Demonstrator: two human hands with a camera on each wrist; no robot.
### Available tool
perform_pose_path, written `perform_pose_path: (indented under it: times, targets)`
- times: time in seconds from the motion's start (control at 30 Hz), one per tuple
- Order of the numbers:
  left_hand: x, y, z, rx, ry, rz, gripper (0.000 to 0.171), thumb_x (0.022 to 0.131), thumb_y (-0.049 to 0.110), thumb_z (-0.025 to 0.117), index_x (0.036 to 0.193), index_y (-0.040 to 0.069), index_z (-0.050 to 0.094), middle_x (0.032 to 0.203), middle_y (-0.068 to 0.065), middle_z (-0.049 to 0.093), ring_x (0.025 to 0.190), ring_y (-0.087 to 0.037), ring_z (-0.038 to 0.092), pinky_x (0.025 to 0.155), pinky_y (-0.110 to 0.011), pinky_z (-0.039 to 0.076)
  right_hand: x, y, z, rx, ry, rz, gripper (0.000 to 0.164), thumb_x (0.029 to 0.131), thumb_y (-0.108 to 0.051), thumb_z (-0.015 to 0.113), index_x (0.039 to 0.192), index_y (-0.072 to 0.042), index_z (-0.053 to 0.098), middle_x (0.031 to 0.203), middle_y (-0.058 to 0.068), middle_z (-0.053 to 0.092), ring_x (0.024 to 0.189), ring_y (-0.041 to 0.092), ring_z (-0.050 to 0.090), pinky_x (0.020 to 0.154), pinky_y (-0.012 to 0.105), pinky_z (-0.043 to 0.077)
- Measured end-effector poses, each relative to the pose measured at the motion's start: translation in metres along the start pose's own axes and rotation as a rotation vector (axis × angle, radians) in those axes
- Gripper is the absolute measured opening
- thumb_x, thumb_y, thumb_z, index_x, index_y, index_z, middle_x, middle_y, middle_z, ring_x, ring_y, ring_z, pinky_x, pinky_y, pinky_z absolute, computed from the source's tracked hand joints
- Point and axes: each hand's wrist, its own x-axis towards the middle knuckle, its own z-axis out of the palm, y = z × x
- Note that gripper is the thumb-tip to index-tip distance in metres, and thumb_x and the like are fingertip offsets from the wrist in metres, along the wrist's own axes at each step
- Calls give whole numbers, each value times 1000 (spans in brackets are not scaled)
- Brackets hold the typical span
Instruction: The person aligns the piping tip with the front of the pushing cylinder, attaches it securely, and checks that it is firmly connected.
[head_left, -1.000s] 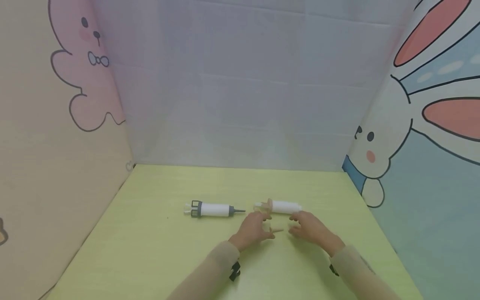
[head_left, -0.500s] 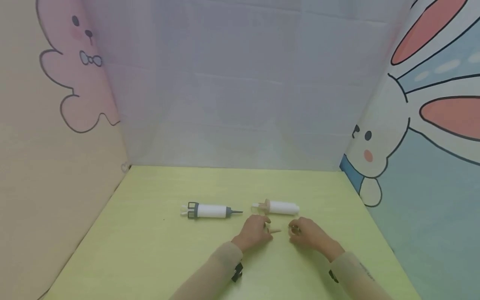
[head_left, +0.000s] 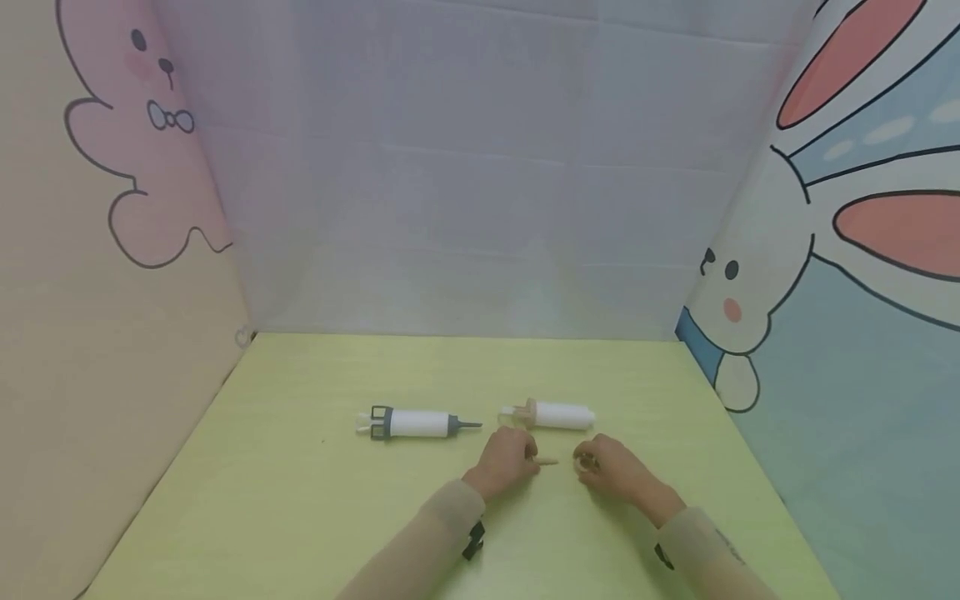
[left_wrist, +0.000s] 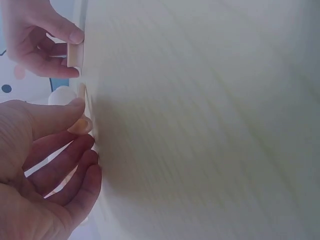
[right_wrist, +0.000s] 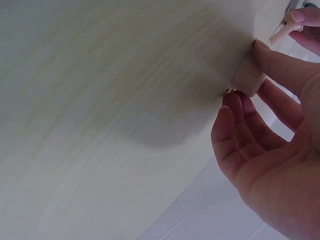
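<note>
My left hand point(head_left: 506, 460) pinches a small beige tapered nozzle point(head_left: 549, 462) between thumb and fingers, just above the table. In the left wrist view the wide round end of the nozzle point(left_wrist: 80, 126) faces the camera, the narrow end toward the other hand. A short beige ring-shaped cap point(right_wrist: 248, 77) is held by the thumb and fingertips of my right hand point(head_left: 617, 467), close over the tabletop. A small gap separates the two pieces. Behind the hands lies a white-barrelled syringe point(head_left: 564, 416) with a beige collar, its bare white end to the right.
Left of it lies another white-barrelled syringe point(head_left: 420, 423) with grey collar and a long grey nozzle pointing right. Both are on the pale yellow table point(head_left: 262, 517). A plain back panel point(head_left: 465, 208) and side panels with cartoon animals stand around the table.
My left fingers have closed on the nozzle, which lay between them before. The right hand has taken hold of the ring-shaped cap. The head view has shifted slightly.
</note>
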Motion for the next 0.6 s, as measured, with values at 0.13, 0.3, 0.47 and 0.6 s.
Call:
perform_pose_path:
  times: [0.13,0.3,0.47,0.6]
  targets:
    - [-2,0,-2,-16,8,8,14,74,16,81,83,9,74,73,5,63,65,-8,54,61,-21,45,0,-1,0,13,-6,8,19,81,-7,74,99,-4,69,84,1,59,78,17,55,69,39,47]
    - [-6,-5,-4,-43,45,39,12,75,12,79,84,7,74,78,3,66,71,-9,59,66,-21,47,0,0,-3,48,-19,26,19,82,-7,73,101,-4,70,86,1,61,79,17,57,70,39,48]
    - [-7,-9,-9,-39,72,72,12,76,9,75,88,7,74,83,1,68,76,-11,62,69,-22,48,2,-1,-5,58,-10,12,18,84,-8,71,100,-2,69,86,2,63,79,19,58,70,39,48]
    - [-8,-7,-18,-43,82,88,12,77,9,75,88,5,74,82,0,68,74,-12,61,67,-23,48,6,0,-5,52,-7,23,19,84,-9,71,101,-2,69,86,2,63,79,19,59,70,40,49]
